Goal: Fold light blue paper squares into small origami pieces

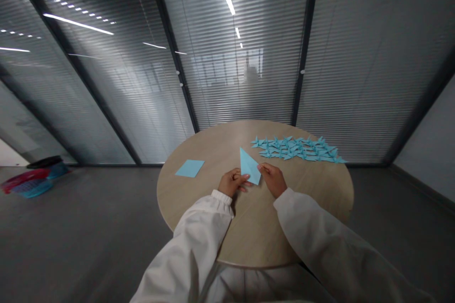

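A light blue paper folded into a triangle (248,164) stands tilted above the round wooden table (213,218). My left hand (232,182) pinches its lower left edge with fingers closed. My right hand (273,178) grips its lower right corner, fingers closed too. Both arms wear white sleeves.
A flat stack of blue paper sheets (189,168) lies on the table to the left. Several folded blue paper cranes (296,148) are spread at the back right. Glass walls with blinds stand behind the table. Coloured baskets (30,181) sit on the floor far left.
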`<action>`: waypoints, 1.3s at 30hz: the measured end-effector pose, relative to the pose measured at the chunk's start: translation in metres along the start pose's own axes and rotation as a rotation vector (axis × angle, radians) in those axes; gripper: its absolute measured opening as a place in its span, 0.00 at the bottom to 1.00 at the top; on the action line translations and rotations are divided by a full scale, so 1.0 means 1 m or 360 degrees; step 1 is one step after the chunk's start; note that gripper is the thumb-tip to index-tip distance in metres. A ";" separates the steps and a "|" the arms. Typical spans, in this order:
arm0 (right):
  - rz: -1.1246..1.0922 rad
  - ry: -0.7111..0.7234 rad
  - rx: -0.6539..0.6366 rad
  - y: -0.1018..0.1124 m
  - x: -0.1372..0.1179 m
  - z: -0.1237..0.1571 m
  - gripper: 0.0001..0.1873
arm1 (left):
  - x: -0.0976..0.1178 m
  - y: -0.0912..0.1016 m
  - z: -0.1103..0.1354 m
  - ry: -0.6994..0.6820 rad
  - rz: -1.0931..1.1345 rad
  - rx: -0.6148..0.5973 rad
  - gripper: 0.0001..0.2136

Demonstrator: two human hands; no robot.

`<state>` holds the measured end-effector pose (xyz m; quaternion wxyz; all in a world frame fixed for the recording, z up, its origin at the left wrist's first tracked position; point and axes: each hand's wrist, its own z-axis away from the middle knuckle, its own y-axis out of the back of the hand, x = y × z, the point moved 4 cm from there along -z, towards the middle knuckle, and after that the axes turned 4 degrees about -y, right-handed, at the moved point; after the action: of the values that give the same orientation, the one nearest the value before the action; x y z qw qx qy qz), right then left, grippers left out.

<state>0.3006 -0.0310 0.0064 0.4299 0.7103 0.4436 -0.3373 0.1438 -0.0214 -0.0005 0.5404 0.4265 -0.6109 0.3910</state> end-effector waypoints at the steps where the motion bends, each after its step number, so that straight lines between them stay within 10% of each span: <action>1: 0.0017 -0.0003 -0.0016 0.000 0.000 0.000 0.19 | 0.001 0.001 0.000 -0.0050 -0.0021 0.0020 0.28; 8: 0.0168 0.0028 -0.0125 -0.004 0.003 0.000 0.18 | 0.008 0.005 0.002 -0.0365 -0.0304 0.0159 0.48; 25: 0.0112 -0.0010 -0.0110 -0.004 0.003 0.000 0.18 | 0.006 0.007 0.000 -0.0529 -0.0626 0.0112 0.36; 39: 0.0113 0.0010 -0.0380 -0.009 -0.008 0.006 0.18 | 0.020 0.019 0.006 -0.0652 -0.0843 0.0549 0.18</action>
<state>0.2884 -0.0368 0.0078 0.5217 0.6704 0.4567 -0.2644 0.1234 -0.0225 0.0182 0.4096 0.7239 -0.4999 0.2414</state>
